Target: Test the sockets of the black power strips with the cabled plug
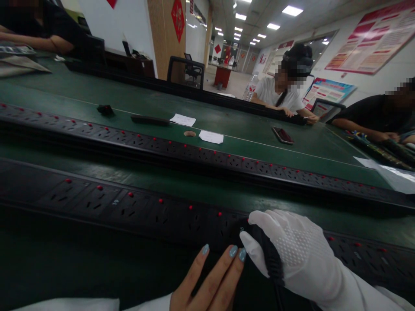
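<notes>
White-gloved right hand (292,246) pinches a ribbed black plug (270,255) at a long black, red-dotted socket strip (177,218); bare left hand (209,280), fingers partly spread, meets its near edge.

on the table (246,123), the far socket strip (207,156) lay between the near socket strip (175,218) and two paper slips (211,137) left of a phone (283,134). the right hand (298,248), around a plug (271,257) over the near socket strip, was right of the left hand (210,280).

Left of your right hand (296,246), the power strip (175,220) reads 61 (115,202), or 19 inverted. At its fingertips (255,217), a 6 or 9 (241,229).
</notes>
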Demonstrator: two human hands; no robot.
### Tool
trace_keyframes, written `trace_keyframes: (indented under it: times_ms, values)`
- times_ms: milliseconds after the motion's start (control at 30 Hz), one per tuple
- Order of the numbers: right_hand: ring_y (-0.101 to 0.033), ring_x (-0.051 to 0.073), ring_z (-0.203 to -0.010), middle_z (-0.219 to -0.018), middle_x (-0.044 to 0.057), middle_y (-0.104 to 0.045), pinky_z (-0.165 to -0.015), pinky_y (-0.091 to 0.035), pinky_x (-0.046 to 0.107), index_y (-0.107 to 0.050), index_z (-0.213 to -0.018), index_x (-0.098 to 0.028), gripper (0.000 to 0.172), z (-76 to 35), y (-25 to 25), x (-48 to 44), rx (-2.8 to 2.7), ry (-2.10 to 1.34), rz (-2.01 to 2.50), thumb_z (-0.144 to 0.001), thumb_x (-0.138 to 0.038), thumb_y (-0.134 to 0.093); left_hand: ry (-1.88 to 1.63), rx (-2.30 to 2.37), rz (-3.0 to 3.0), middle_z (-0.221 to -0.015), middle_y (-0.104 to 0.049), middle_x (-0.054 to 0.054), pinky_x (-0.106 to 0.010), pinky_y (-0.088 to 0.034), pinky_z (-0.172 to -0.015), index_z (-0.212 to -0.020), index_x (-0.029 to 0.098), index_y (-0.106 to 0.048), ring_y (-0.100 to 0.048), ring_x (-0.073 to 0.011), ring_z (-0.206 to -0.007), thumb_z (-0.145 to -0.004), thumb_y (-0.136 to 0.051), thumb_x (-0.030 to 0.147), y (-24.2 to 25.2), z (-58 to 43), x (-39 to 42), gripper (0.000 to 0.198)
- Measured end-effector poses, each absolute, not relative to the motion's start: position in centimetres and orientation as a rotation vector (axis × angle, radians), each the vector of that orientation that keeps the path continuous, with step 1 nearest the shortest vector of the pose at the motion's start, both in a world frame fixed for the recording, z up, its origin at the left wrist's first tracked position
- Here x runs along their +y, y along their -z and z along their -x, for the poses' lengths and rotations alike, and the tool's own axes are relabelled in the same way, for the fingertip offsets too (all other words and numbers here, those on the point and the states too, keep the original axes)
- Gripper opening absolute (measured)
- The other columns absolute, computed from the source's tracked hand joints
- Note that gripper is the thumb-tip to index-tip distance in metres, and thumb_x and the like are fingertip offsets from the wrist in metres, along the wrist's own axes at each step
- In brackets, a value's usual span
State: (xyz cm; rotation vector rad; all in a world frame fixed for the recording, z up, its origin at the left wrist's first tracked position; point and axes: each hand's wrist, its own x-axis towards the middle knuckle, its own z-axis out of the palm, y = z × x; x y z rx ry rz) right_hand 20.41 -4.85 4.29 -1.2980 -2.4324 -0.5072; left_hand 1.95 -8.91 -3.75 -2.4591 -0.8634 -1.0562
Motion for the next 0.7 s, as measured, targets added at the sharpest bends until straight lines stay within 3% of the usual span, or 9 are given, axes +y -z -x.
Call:
trace_keyframes:
  times_ms: [700]
  values:
    - [-0.057, 0.016, -0.055, -0.062, 0.001, -0.061, -0.051, -0.038, 0.028, -0.058, -0.082, -0.019, 0.018, -20.36, -4.28, -4.87, -2.425, 0.538, 1.293, -0.079, -0.037, -0.053, 1.056, -0.886, 2.38, -0.129, -0.051, -0.001, -0.038, -0.024, -0.11, -0.101, 0.014, -0.064, -0.035, -0.0191, -0.128, -0.083, -0.049, 0.008, 3.72, -2.41, -8.66, 0.024]
